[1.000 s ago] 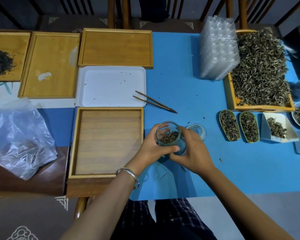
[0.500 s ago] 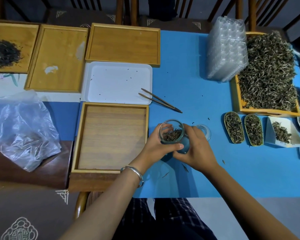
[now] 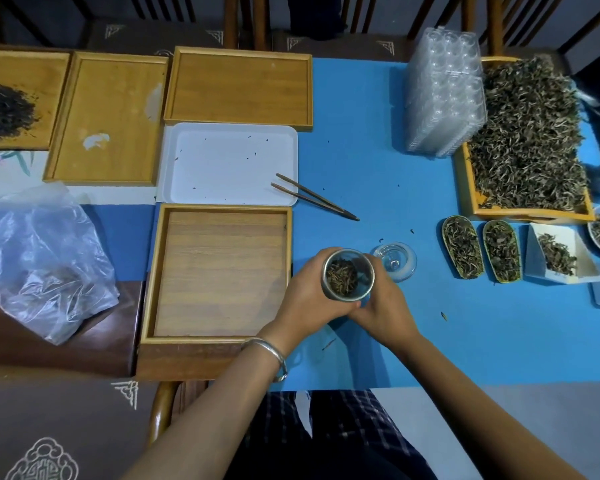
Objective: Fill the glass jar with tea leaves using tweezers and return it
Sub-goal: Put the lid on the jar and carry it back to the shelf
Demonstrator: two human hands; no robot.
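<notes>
The glass jar (image 3: pixel 348 275) is held upright above the blue table (image 3: pixel 378 174), near its front edge, its mouth open to the camera. Tea leaves (image 3: pixel 342 279) cover the bottom; the fill level cannot be judged from above. The left hand (image 3: pixel 309 301) and right hand (image 3: pixel 383 306) both wrap curled fingers round the jar's sides. The tweezers (image 3: pixel 314 196) lie unused, partly on the white tray (image 3: pixel 222 161). The glass lid (image 3: pixel 395 260) rests just beside the jar, off. Filling appears finished or paused; lidding and return appear outstanding.
</notes>
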